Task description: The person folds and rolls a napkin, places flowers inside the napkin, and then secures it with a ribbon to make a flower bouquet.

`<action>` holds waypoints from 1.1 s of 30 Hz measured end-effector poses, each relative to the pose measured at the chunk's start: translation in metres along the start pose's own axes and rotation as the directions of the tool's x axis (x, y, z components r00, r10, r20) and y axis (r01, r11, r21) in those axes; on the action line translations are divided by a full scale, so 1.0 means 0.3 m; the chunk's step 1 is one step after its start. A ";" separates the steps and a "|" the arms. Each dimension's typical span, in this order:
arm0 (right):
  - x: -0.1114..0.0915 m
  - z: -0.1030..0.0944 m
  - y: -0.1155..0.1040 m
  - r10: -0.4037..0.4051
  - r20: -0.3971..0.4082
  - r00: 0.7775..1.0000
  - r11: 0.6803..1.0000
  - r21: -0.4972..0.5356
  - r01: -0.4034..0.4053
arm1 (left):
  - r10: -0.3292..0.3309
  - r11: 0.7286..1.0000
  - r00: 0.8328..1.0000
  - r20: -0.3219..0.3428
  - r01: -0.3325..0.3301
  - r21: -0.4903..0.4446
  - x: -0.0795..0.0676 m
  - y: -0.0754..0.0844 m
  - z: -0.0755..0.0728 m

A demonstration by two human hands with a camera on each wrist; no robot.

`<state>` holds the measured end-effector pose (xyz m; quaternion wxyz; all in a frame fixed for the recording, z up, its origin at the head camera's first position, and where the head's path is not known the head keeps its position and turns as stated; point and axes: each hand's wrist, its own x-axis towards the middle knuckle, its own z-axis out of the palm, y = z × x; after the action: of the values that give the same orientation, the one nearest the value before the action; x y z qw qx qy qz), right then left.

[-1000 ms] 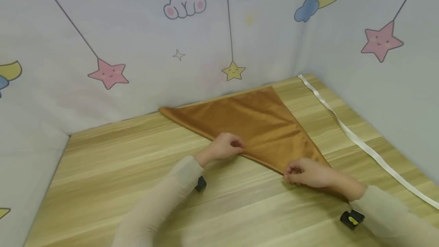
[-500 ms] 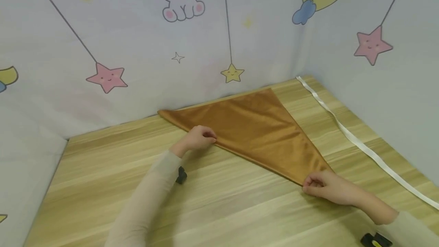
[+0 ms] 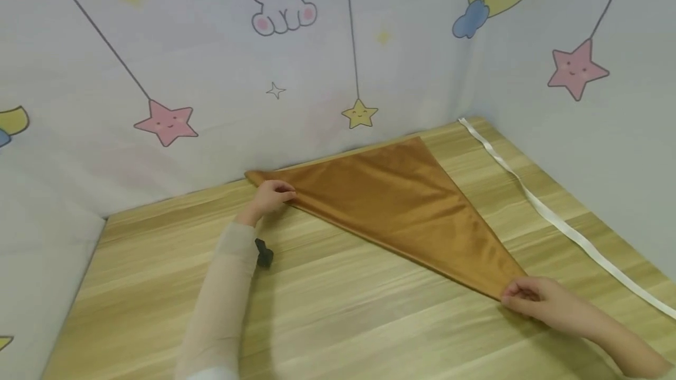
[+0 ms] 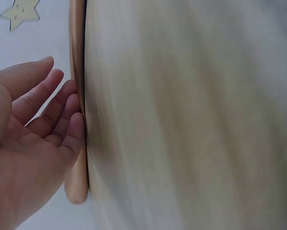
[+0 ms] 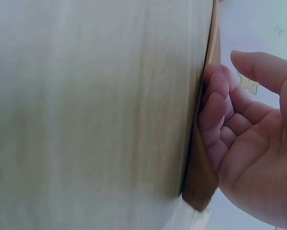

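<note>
A shiny brown cloth (image 3: 380,198), folded into a triangle, lies on the wooden table with its long folded edge toward me. Near the far left corner of that edge, my left hand (image 3: 271,197) touches the cloth with loosely bent fingers. In the left wrist view its thumb (image 4: 35,74) stands apart from the cloth. My right hand (image 3: 554,306) rests on the near right corner. The right wrist view shows its bent fingers (image 5: 215,108) against the cloth edge, thumb raised away. Neither hand pinches the fabric. The right corner is partly hidden under the hand in the head view.
A long white ribbon (image 3: 560,224) runs along the right side of the wood-grain table (image 3: 338,315). Behind and beside the table rise pale curtain walls (image 3: 211,57) printed with stars, a moon and a bear. A black wrist camera (image 3: 264,254) sits on the left sleeve.
Both hands have slid apart along the folded edge: the left toward the far left corner, the right toward the near right corner. The cloth stays in place.
</note>
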<state>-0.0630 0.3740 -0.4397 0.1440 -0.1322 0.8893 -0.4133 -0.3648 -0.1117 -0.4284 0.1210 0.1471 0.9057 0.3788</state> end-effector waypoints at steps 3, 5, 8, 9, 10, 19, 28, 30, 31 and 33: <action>-0.018 -0.008 0.017 -0.011 0.003 1.000 1.000 -0.013 0.011 | -0.030 0.999 0.999 -0.036 0.029 -0.046 0.006 -0.026 -0.024; -0.029 -0.013 0.024 -0.007 0.004 1.000 1.000 -0.020 0.007 | -0.034 0.997 0.998 -0.059 0.030 -0.067 0.010 -0.041 -0.040; -0.042 -0.017 0.031 -0.017 -0.002 1.000 1.000 -0.019 0.017 | -0.048 0.996 0.995 -0.087 0.041 -0.085 0.012 -0.067 -0.066; -0.045 -0.018 0.033 -0.023 -0.005 1.000 1.000 -0.016 0.023 | -0.050 0.995 0.995 -0.090 0.042 -0.091 0.011 -0.079 -0.076; -0.049 -0.018 0.035 -0.024 -0.008 1.000 1.000 -0.012 0.024 | -0.066 0.994 0.994 -0.088 0.058 -0.097 0.011 -0.089 -0.087; -0.075 -0.037 0.070 -0.076 0.014 0.997 0.995 0.061 0.075 | -0.124 0.992 0.988 -0.086 0.123 -0.027 0.007 -0.116 -0.139; -0.101 -0.052 0.096 -0.067 0.016 0.998 0.994 0.091 0.066 | -0.177 0.984 0.981 -0.073 0.177 -0.010 -0.003 -0.100 -0.151; -0.103 -0.053 0.097 -0.073 0.017 0.997 0.993 0.097 0.071 | -0.185 0.983 0.980 -0.067 0.185 -0.009 -0.001 -0.097 -0.151; -0.104 -0.054 0.098 -0.074 0.016 0.997 0.993 0.098 0.072 | -0.188 0.982 0.980 -0.060 0.188 -0.007 0.002 -0.097 -0.151; -0.105 -0.055 0.098 -0.075 0.011 0.997 0.993 0.093 0.074 | -0.192 0.981 0.980 -0.053 0.192 0.008 0.005 -0.092 -0.150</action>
<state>-0.0435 0.4149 -0.4478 0.1408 -0.1613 0.8626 -0.4584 -0.3857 -0.1588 -0.4176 0.1324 0.0499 0.9209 0.3632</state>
